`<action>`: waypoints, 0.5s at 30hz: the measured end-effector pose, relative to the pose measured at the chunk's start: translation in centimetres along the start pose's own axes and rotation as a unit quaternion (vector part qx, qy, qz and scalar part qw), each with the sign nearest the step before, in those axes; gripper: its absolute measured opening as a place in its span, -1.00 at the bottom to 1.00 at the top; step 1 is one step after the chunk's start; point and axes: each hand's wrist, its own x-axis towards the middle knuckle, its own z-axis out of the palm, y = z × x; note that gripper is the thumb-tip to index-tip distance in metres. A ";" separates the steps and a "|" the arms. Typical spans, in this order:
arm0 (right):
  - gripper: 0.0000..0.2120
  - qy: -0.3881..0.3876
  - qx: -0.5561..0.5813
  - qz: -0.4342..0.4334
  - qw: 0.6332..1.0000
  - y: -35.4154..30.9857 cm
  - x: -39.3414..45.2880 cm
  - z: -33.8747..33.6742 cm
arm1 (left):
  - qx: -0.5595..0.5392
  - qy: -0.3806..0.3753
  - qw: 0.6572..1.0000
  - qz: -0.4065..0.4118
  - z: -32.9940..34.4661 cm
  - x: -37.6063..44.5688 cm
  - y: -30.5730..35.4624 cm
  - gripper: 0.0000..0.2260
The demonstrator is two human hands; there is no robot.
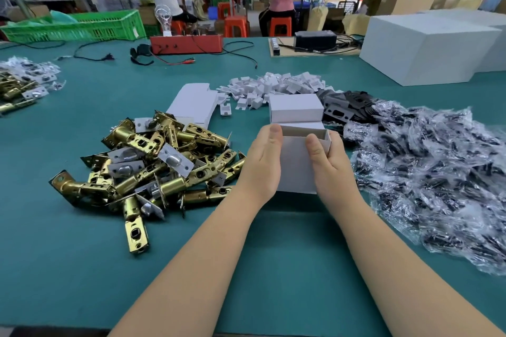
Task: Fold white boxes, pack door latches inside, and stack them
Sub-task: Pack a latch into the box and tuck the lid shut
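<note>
Both hands cover the sides of the open white box [297, 161] (its contents unseen). The brass latch pile at left [16, 87] is cut off.

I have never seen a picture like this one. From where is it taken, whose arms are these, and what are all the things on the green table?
There is one picture, from a camera worn on a person's head, looking forward and down, so the two bare arms are that person's own. No machine is involved. The left hand and right hand together hold a small white cardboard box, open at its far end, thumbs resting on top. Just beyond it sits a closed white box. On the teal table, to the left, lies a pile of brass-coloured metal door latches; to the right, a heap of small clear plastic bags with dark parts. Farther back lie flat unfolded white box blanks and small white cardboard inserts.
</note>
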 end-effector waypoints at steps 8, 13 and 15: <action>-0.74 0.001 0.024 0.040 0.999 0.1 -0.1 -0.3 | 0.319 0.033 0.943 -0.086 -5.8 6.1 2.2 -0.80; -0.62 -0.006 0.030 0.046 0.998 0.1 0.0 -0.2 | 0.758 -0.063 0.621 -0.189 -9.8 9.5 2.4 -0.90; -0.63 -0.010 0.026 0.042 0.999 0.3 0.2 -0.3 | 0.783 -0.086 0.568 -0.239 -10.2 9.8 2.7 -0.93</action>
